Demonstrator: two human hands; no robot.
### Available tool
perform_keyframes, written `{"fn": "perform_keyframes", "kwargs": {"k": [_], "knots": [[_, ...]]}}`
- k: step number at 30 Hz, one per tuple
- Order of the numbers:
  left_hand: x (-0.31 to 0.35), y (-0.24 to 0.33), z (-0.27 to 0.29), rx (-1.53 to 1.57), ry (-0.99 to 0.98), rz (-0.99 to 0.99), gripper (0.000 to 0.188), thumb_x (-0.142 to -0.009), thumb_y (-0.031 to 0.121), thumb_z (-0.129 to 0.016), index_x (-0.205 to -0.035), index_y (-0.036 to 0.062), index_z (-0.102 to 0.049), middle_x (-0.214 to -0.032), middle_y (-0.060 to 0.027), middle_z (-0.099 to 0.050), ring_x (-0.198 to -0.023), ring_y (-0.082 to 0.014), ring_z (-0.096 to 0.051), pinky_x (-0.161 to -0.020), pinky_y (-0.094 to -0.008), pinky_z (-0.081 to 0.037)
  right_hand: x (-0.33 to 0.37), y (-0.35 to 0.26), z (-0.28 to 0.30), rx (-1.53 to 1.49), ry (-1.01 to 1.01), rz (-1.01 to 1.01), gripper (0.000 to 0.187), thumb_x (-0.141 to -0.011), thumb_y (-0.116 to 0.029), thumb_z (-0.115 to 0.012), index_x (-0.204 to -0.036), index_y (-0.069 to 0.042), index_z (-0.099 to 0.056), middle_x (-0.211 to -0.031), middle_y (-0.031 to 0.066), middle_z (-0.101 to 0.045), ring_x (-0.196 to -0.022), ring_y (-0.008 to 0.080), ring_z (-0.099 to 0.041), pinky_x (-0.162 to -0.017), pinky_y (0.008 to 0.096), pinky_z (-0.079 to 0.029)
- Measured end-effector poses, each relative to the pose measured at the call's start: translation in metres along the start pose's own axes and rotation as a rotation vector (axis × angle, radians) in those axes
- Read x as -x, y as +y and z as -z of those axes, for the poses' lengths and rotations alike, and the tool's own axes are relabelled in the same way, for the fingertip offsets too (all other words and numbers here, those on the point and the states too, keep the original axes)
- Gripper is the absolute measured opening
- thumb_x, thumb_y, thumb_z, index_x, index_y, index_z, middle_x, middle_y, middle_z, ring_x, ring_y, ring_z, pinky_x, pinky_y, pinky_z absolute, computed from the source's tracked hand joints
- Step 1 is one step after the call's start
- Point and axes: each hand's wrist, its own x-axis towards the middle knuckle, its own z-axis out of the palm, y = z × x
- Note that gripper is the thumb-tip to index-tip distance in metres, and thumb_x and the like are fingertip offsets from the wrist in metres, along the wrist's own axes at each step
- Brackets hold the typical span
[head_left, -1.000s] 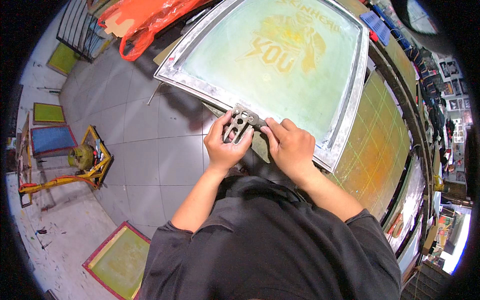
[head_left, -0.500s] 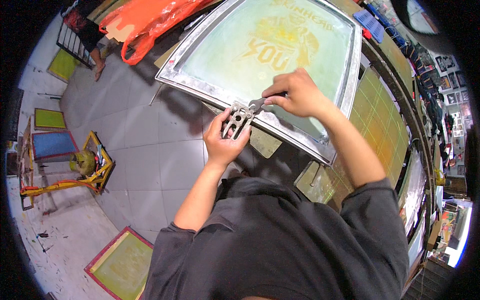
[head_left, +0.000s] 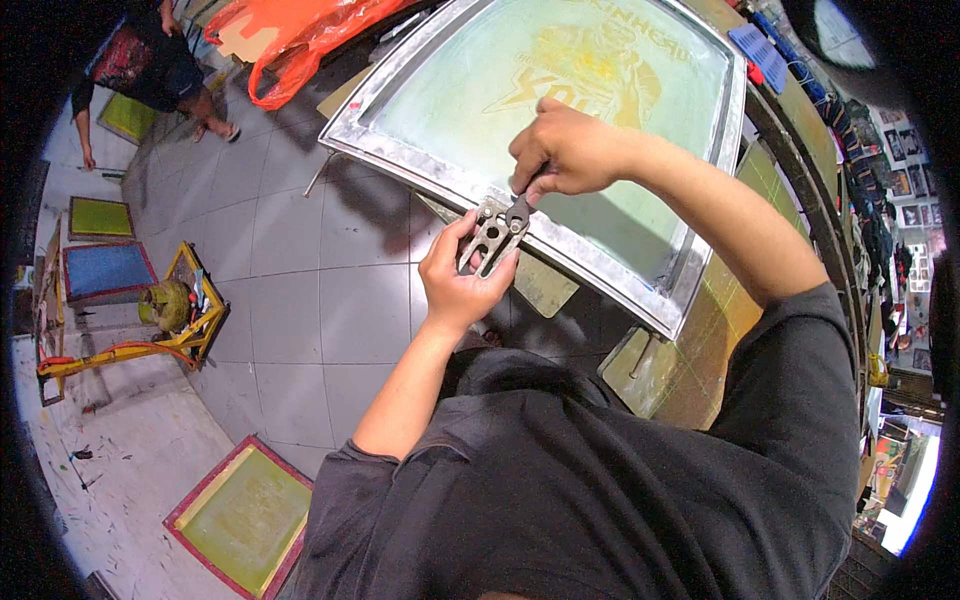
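My left hand (head_left: 462, 290) is closed around a slotted metal bracket (head_left: 491, 236) with bolts at its upper end. It holds the bracket just off the near edge of a silver-framed printing screen (head_left: 425, 178). In my right hand (head_left: 575, 150) is a dark wrench (head_left: 518, 212), gripped from above. The wrench's jaw sits at a bolt on the bracket's upper right; its handle is mostly hidden by my fingers. Beneath my right hand, the screen's pale green mesh bears a yellowish stencil design.
An orange plastic bag (head_left: 290, 50) lies beyond the screen's left side. At upper left a co-worker (head_left: 150, 60) stands bent over. A yellow metal stand (head_left: 205, 320) holds a green gas cylinder (head_left: 168, 305). A red-edged screen (head_left: 245, 515) lies at lower left.
My right hand has shifted left and turned, swinging the wrench from slanting to more upright over the bolt. The co-worker has come further into view at upper left.
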Motion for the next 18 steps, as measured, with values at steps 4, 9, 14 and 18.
{"fn": "perform_keyframes", "kwargs": {"k": [4,9,14,18], "knots": [[-0.001,0.001,0.000,-0.014,-0.014,0.014,0.053,-0.060,0.014,-0.080,-0.106,-0.0025,-0.058,-0.092,-0.0135,-0.064,-0.081,-0.0187,-0.063,-0.071,-0.0288,-0.051,-0.014,0.002,0.010,-0.007,-0.121,0.004,0.016,-0.071,-0.025,-0.069,-0.084,-0.017,-0.072,-0.074,0.0032,-0.066,-0.075,0.0219,-0.061,-0.080,0.0388,-0.035],[0.001,-0.004,-0.001,0.001,-0.004,-0.018,0.055,-0.060,0.013,-0.080,-0.107,-0.0020,-0.057,-0.092,-0.0128,-0.064,-0.082,-0.0180,-0.063,-0.071,-0.0289,-0.051,-0.004,0.009,-0.001,-0.075,-0.064,0.007,0.018,-0.070,-0.024,-0.070,-0.085,-0.013,-0.071,-0.078,0.0057,-0.067,-0.073,0.0237,-0.062,-0.071,0.0361,-0.044],[0.001,-0.009,-0.003,0.027,0.007,-0.037,0.053,-0.059,0.014,-0.080,-0.103,-0.0045,-0.056,-0.090,-0.0153,-0.062,-0.075,-0.0215,-0.063,-0.065,-0.0292,-0.052,-0.025,0.024,-0.003,-0.212,-0.152,0.062,0.015,-0.069,-0.021,-0.070,-0.083,-0.016,-0.071,-0.070,0.0018,-0.061,-0.070,0.0216,-0.058,-0.073,0.0365,-0.036],[0.004,-0.010,-0.003,0.031,0.020,-0.014,0.053,-0.058,0.014,-0.080,-0.102,-0.0050,-0.056,-0.089,-0.0160,-0.062,-0.076,-0.0231,-0.063,-0.066,-0.0301,-0.052,-0.019,0.002,0.008,-0.039,-0.128,0.031,0.016,-0.066,-0.019,-0.072,-0.081,-0.014,-0.071,-0.067,0.0010,-0.059,-0.067,0.0219,-0.056,-0.072,0.0358,-0.035]]}}
